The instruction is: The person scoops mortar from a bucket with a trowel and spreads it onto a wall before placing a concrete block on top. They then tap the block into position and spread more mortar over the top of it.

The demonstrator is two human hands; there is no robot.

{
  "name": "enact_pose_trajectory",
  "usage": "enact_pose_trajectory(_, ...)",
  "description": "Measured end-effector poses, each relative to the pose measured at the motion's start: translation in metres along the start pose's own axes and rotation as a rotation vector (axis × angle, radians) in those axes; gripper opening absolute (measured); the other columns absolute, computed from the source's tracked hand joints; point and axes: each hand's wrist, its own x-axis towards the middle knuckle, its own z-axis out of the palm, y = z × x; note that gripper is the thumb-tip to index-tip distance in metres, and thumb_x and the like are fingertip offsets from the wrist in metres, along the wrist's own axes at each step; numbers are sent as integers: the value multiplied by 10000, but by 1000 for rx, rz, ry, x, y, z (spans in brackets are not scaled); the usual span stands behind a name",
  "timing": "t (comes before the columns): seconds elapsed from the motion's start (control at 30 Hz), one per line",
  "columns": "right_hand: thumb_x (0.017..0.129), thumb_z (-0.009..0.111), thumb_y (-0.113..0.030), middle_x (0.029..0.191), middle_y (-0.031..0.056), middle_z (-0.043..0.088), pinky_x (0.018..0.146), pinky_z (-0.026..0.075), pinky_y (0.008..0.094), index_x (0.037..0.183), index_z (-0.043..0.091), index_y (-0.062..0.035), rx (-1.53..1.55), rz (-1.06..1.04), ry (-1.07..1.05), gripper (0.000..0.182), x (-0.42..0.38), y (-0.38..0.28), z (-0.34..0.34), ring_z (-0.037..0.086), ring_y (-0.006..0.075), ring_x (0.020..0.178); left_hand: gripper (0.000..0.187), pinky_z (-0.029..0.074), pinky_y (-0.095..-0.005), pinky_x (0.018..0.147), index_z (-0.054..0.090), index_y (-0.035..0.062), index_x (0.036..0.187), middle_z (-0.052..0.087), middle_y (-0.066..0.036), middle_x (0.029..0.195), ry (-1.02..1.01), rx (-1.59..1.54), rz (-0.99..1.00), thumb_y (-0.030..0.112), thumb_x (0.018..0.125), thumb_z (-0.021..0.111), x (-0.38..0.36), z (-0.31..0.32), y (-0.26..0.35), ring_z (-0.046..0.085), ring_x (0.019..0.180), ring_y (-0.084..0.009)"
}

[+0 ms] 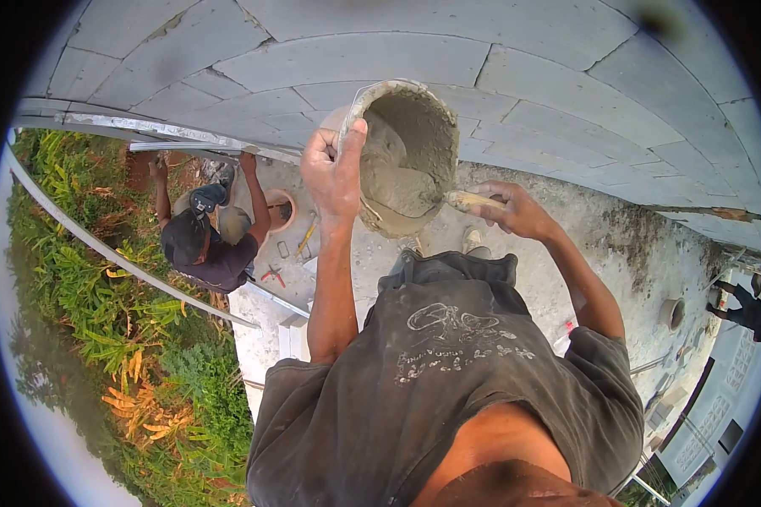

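A bucket (448, 139) of wet grey mortar (402, 190) is tipped towards me in front of my chest. My left hand (334, 173) is closed on the left side of its rim, thumb up along the edge. In my right hand (520, 209) is the pale handle of a trowel (475, 201), at the right edge of the bucket's mouth. The trowel's blade is hard to tell from the mortar.
A wall of grey blocks (558, 72) rises ahead. To the left, a co-worker (216, 245) grips metal profiles (182, 145) near a round pot (281, 209). Red-handled pliers (272, 275) lie on the concrete floor (558, 253). Another person (744, 308) is far right.
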Motion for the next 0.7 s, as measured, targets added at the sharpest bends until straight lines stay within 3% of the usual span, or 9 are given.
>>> enact_pose_trajectory(0.1,913,729,-388,989,76,710,684,521,288,1342,621,-38,168,77,7,564,-14,26,-11,639,130,822,356,334,-205,515,519,122,697,505,73,668,50,-243,-117,235,898,792,5,-10,-3,409,576,-17)
enact_pose_trajectory(0.2,916,730,-397,886,34,702,566,461,267,1325,644,-65,77,-146,168,533,-25,31,-16,586,89,685,313,436,-222,541,532,116,736,583,29,710,85,-353,-220,212,906,777,10,-7,-17,515,598,-45)
enact_pose_trajectory(0.3,913,738,-384,782,2,676,513,400,251,1305,667,-93,132,-80,174,493,-40,7,-25,509,58,580,344,343,-230,536,514,127,708,513,66,691,106,-517,-282,224,908,777,10,8,-21,421,612,-27)
enact_pose_trajectory(0.4,911,747,-368,723,-8,634,504,377,245,1306,670,-117,147,-24,170,474,-58,-8,-41,469,60,547,261,517,-270,654,551,106,801,627,-7,793,84,-692,-362,212,909,764,16,15,-15,596,687,-100)
enact_pose_trajectory(0.53,924,731,-355,708,1,617,464,362,241,1287,658,-49,274,-47,157,480,-97,-45,-79,481,65,539,225,573,-368,804,598,39,978,677,-103,994,60,-849,-398,208,919,733,24,21,-8,682,887,-213)
enact_pose_trajectory(0.7,926,704,-395,767,17,603,391,374,180,1295,607,26,363,-337,331,568,-146,-133,-135,539,60,553,345,553,-410,891,601,-16,1151,652,-141,1139,-33,-952,-384,220,926,715,30,32,11,664,1019,-257)
